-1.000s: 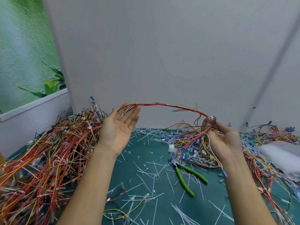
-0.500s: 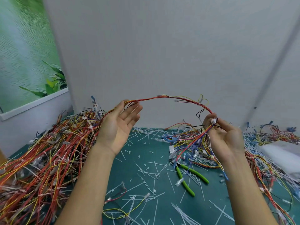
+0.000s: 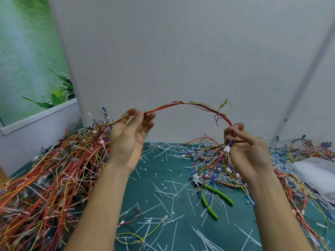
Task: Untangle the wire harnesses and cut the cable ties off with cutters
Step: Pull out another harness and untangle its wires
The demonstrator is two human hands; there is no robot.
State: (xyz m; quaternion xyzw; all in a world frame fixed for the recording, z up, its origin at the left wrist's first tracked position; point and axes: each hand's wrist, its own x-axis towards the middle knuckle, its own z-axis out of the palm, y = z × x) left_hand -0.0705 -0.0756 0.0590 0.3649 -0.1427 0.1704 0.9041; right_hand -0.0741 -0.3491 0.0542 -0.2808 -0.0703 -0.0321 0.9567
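L hand now pinches harness; R hand too.

Bright, soft, even light, apparently from overhead. Shadows faint and diffuse on green mat. Grey wall evenly lit and matte, its edges bowed by wide-angle lens. Centre fairly sharp; wire pile toward lower-left corner smeared, stretched. Fine detail slightly soft throughout.

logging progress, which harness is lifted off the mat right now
The red-and-yellow harness arching in the air, pinched by the left hand and right hand. The other harnesses lie heaped on the green mat.
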